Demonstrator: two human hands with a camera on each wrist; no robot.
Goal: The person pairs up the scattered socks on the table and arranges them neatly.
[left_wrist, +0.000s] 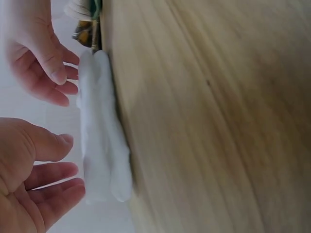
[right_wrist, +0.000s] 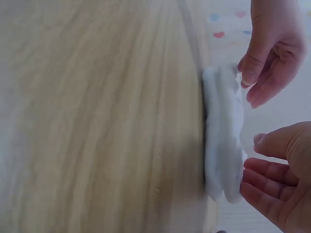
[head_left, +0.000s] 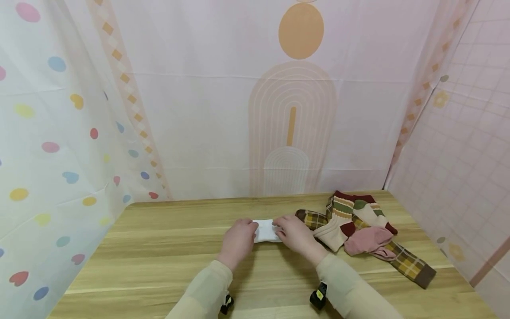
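On the wooden table lies a flat, folded white bundle (head_left: 266, 231), looking like socks, with soft layers stacked one over another in both wrist views. My left hand (head_left: 238, 241) is at its left end, fingertips right at the upper surface. At the right end is my right hand (head_left: 295, 234), its fingertips also on or close over the white fabric. Thumb and fingers of the left hand (left_wrist: 39, 170) are loosely bent and apart, not curled round the bundle (left_wrist: 99, 131). The right hand (right_wrist: 279, 170) shows the same relaxed, spread form.
Right of my hands lies a loose pile of socks: cream striped socks with dark red toes (head_left: 334, 226), a pink sock (head_left: 368, 240) and brown-yellow plaid socks (head_left: 412, 264). Patterned curtains (head_left: 207, 133) hang behind and at both sides of the wooden table (head_left: 159, 248).
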